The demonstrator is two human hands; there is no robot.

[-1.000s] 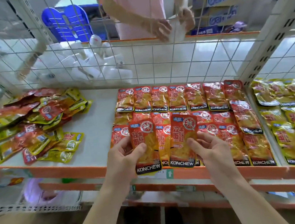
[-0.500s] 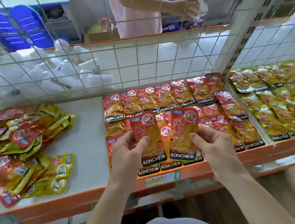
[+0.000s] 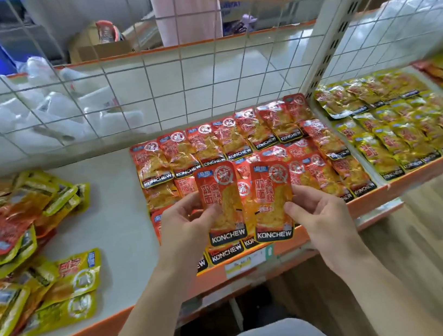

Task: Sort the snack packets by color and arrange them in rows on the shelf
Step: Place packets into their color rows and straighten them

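now both hands pinch red packets: left hand (image 3: 185, 224) one packet (image 3: 221, 205), right hand (image 3: 317, 211) another (image 3: 272, 200).

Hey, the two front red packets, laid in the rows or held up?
Held up. The left hand pinches the left packet, the right hand the right packet, both upright above the red rows.

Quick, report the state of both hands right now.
Left hand: pinches the left-side flat red foil snack packet, thumb on its front.
Right hand: pinches the right-side flat red foil snack packet, thumb on its front.
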